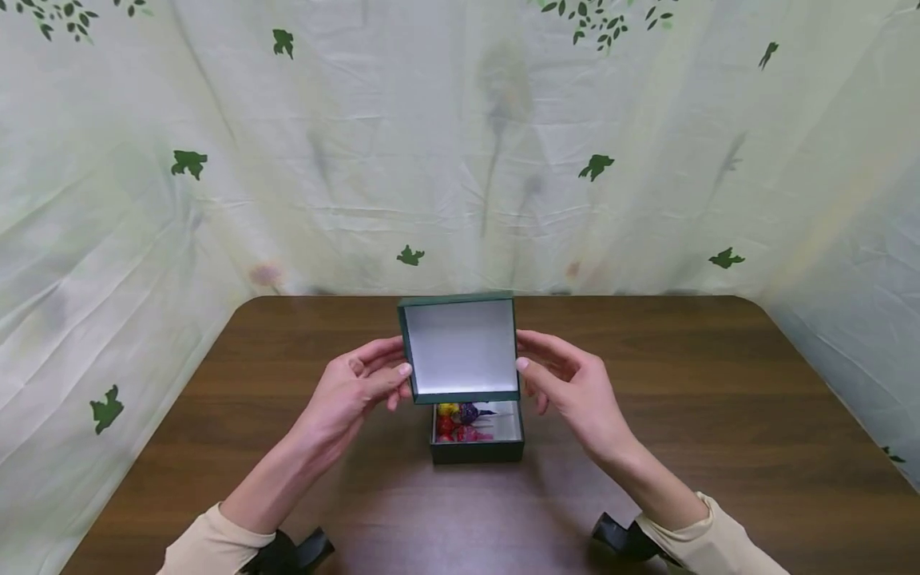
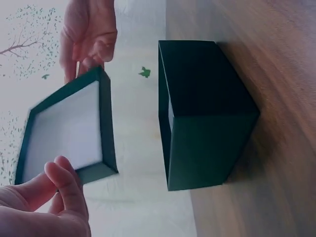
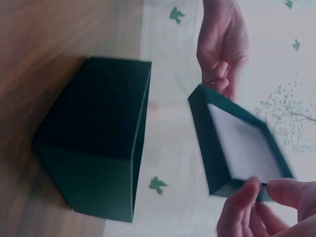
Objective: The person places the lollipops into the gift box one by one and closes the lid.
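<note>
Both hands hold up a dark green box lid (image 1: 463,347), tilted so its white inside shows in the head view. My left hand (image 1: 359,379) pinches the lid's left edge between thumb and fingers. At the opposite edge, my right hand (image 1: 571,387) grips it the same way. Below stands the matching green box (image 1: 477,453), upright and uncovered on the table. Several round, brightly wrapped sweets (image 1: 467,414) in yellow, red, purple and pink lie inside; the lid hides the box's far part. In both wrist views the lid is apart from the box (image 2: 212,148).
The brown wooden table (image 1: 719,383) has rounded far corners. Pale curtain cloth (image 1: 460,160) with green leaf shapes hangs behind it and along both sides. Black straps with small devices (image 1: 312,549) sit at both wrists beside beige sleeves.
</note>
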### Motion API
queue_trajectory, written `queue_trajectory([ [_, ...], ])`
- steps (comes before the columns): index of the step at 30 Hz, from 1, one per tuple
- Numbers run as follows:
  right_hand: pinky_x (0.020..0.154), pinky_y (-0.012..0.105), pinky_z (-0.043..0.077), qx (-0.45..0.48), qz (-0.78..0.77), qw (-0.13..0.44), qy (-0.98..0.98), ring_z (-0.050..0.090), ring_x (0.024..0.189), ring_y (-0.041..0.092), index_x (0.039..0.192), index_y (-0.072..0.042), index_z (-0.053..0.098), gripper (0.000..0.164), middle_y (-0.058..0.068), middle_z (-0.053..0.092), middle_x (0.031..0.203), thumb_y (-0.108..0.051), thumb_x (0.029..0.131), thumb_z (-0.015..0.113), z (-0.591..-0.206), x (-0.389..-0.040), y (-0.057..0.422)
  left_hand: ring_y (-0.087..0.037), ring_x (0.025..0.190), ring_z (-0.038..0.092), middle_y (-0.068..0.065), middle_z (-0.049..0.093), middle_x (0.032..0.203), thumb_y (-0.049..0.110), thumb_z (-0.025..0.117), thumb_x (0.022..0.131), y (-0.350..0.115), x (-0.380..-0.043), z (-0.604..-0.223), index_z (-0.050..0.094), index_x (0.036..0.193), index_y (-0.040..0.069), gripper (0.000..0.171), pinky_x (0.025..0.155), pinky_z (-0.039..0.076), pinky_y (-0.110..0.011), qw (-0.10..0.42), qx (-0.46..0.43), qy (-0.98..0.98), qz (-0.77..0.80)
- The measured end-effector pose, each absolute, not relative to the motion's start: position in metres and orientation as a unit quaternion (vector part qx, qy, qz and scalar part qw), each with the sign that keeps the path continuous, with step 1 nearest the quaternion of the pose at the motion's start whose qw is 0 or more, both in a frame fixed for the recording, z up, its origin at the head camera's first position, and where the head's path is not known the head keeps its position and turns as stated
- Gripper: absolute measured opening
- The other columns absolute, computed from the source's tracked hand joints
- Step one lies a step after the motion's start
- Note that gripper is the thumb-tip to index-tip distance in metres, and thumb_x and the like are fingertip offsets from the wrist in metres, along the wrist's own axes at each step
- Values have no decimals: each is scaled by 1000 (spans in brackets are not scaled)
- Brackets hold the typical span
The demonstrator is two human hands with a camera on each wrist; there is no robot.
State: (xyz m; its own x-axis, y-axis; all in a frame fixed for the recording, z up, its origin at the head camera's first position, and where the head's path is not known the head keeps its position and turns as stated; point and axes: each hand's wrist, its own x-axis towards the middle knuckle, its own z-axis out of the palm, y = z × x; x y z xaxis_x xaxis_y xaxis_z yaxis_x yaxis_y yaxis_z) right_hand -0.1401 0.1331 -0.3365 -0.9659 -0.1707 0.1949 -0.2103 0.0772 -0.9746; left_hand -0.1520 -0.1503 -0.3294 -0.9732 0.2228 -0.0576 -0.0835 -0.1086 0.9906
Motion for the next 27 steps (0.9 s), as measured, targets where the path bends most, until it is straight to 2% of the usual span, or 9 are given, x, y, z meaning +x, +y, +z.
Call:
queue_trajectory([
  [2, 65, 39, 57, 135, 684, 18, -717, 65, 72, 30, 132, -13, 62, 39, 19, 67, 101, -18, 94, 69, -335, -140, 136, -20, 76, 65, -18, 64, 116, 1, 65, 93, -145, -153, -329, 52, 133, -3, 43, 66, 52, -25, 88, 63, 654, 749],
  [5, 75, 45, 57, 145, 715, 24, -684, 69, 82, 36, 130, -6, 62, 38, 24, 67, 109, -11, 93, 69, -335, -141, 139, -25, 84, 69, -18, 65, 118, -3, 64, 91, -139, -152, -330, 55, 130, -1, 40, 75, 56, -33, 67, 76, 649, 754],
  [8, 82, 43, 56, 150, 733, 26, -663, 68, 93, 36, 128, 1, 63, 34, 24, 63, 122, -8, 95, 66, -336, -142, 143, -27, 100, 67, -13, 63, 126, 3, 65, 93, -136, -150, -330, 58, 131, 1, 38, 87, 54, -39, 63, 82, 647, 755],
  [10, 85, 40, 55, 147, 737, 24, -660, 67, 100, 31, 126, 3, 64, 32, 22, 61, 126, -9, 96, 64, -338, -143, 146, -27, 108, 64, -9, 59, 133, 10, 65, 95, -135, -149, -330, 59, 132, 2, 38, 92, 51, -39, 67, 84, 647, 755],
  [13, 87, 37, 53, 137, 736, 21, -662, 65, 109, 27, 123, 4, 66, 31, 16, 62, 130, -13, 97, 64, -340, -144, 149, -25, 116, 60, -6, 56, 138, 20, 66, 96, -134, -149, -329, 62, 130, 3, 38, 94, 50, -36, 75, 78, 651, 752],
  [17, 87, 37, 54, 133, 740, 18, -659, 62, 116, 26, 117, 9, 67, 30, 12, 61, 133, -12, 94, 67, -345, -145, 151, -21, 126, 54, -8, 54, 140, 20, 68, 94, -131, -150, -333, 64, 118, -3, 33, 93, 51, -36, 76, 87, 649, 752],
  [20, 86, 38, 54, 124, 736, 15, -666, 61, 118, 25, 120, 6, 65, 33, 8, 57, 137, -10, 92, 70, -350, -145, 152, -20, 130, 49, -10, 53, 141, 13, 68, 94, -129, -150, -337, 62, 115, -5, 29, 93, 51, -38, 72, 98, 665, 737],
  [25, 86, 37, 54, 96, 720, -2, -687, 65, 109, 24, 133, -6, 60, 46, 8, 60, 134, -16, 90, 74, -356, -147, 152, -20, 130, 49, -9, 52, 142, 12, 68, 93, -127, -152, -343, 55, 137, 9, 46, 96, 49, -39, 76, 86, 705, 700],
  [27, 86, 37, 54, 92, 712, -12, -696, 65, 108, 23, 133, -7, 60, 46, 11, 62, 129, -18, 90, 73, -359, -148, 151, -21, 130, 49, -11, 51, 143, 13, 68, 94, -127, -153, -346, 50, 142, 10, 51, 97, 48, -40, 81, 76, 715, 690],
])
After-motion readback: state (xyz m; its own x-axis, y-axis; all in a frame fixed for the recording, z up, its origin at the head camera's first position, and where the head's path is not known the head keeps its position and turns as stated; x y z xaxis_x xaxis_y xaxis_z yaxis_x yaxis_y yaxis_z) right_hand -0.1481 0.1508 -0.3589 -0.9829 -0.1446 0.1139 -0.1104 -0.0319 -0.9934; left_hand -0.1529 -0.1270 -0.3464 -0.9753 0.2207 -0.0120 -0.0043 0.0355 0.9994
